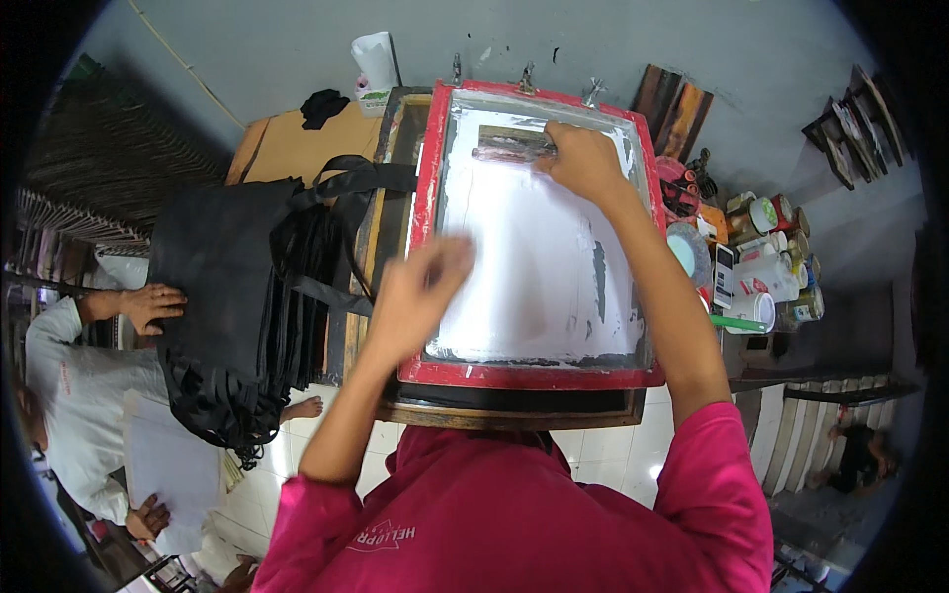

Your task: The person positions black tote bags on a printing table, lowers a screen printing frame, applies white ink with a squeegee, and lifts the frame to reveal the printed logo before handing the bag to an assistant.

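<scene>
A red-framed printing screen (423, 237) lies before me, its mesh coated with white ink (524, 257) and ringed by grey smears. Near its far edge, my right hand (588, 163) is closed on the right end of a squeegee (509, 145) with a worn, ink-stained blade. My left hand (427, 287) hovers over the screen's left side, blurred by motion, so its fingers cannot be read. Beneath the screen shows a wooden-edged board (514, 413) with something black on it. Small metal clamps (527, 79) stand behind the far frame edge.
To the left, a stack of black bags (222, 267) hangs over the table edge, straps reaching toward the screen. A co-worker's hand (153, 308) rests on it; the other holds a white sheet (178, 474). Ink tubs (761, 212) and a phone (724, 275) crowd the right.
</scene>
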Available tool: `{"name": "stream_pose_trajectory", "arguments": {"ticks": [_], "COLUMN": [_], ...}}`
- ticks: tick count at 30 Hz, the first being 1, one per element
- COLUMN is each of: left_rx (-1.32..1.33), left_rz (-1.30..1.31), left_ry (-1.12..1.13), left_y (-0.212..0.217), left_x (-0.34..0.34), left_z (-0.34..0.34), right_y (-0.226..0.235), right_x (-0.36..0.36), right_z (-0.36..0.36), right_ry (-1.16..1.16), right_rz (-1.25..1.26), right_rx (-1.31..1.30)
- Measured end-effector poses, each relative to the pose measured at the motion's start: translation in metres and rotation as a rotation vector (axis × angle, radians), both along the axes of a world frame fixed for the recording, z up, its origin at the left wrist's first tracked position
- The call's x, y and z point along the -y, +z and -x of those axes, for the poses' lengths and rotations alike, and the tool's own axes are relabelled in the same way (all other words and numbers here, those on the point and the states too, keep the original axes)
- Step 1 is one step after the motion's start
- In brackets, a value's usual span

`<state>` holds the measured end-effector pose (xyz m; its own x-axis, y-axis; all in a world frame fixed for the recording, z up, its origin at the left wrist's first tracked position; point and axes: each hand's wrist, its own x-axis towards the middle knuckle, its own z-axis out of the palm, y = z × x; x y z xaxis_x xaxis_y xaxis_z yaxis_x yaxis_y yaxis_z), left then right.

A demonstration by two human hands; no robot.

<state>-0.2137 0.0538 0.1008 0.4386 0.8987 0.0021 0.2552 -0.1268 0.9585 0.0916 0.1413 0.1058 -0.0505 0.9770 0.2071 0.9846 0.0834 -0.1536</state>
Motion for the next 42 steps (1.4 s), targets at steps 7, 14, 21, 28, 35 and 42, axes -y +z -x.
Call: {"name": "stream_pose_trajectory", "arguments": {"ticks": [7, 14, 21, 28, 35, 42], "left_rx": [-0.268, -0.414, -0.447, -0.417, -0.384, -0.349], "left_rz": [-0.631, -0.517, -0.541, -0.548, -0.566, -0.538], "left_ry": [-0.088, -0.144, -0.128, -0.143, -0.151, -0.171], "left_y": [0.012, -0.009, -0.005, -0.011, -0.013, -0.01], "left_x": [-0.154, -0.175, -0.14, -0.107, -0.058, 0.004], "left_z": [-0.076, -0.09, -0.08, -0.065, -0.047, -0.022], "right_y": [0.014, -0.004, -0.007, -0.005, -0.012, -0.015], "right_x": [0.001, -0.004, 0.018, 0.054, 0.102, 0.164], "right_z": [0.0, 0.01, 0.016, 0.031, 0.046, 0.068], "right_ry": [0.024, -0.021, 0.008, 0.016, 0.049, 0.094], "right_rz": [-0.065, -0.021, 0.018, 0.034, 0.009, -0.018], "right_rx": [0.01, 0.034, 0.053, 0.059, 0.023, -0.013]}}
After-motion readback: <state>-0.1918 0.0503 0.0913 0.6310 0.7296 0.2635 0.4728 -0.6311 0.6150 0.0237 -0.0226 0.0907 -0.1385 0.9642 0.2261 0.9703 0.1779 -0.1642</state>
